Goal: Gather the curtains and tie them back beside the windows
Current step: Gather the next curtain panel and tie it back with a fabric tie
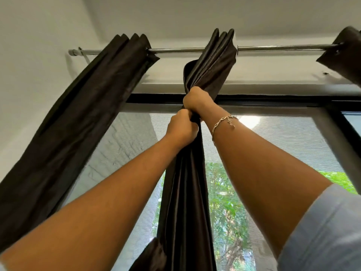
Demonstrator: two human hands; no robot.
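A dark brown curtain [212, 63] hangs gathered at the middle of a metal rod [175, 49], bunched into a narrow column down to the frame's bottom. My right hand [197, 98], a chain bracelet on its wrist, grips the bunch high up, just under the rod. Directly below and touching it, my left hand [181, 126] grips the same bunch. A fold of the fabric loops up beside my right hand. A second dark curtain [82, 114] hangs gathered at the left end of the rod. A third one [345, 55] shows at the right edge.
Behind the curtains is a black-framed window [254, 102] with a mesh screen; green foliage shows outside. A white wall [39, 55] stands at the left and the white ceiling is overhead. The rod's bracket sits at its left end.
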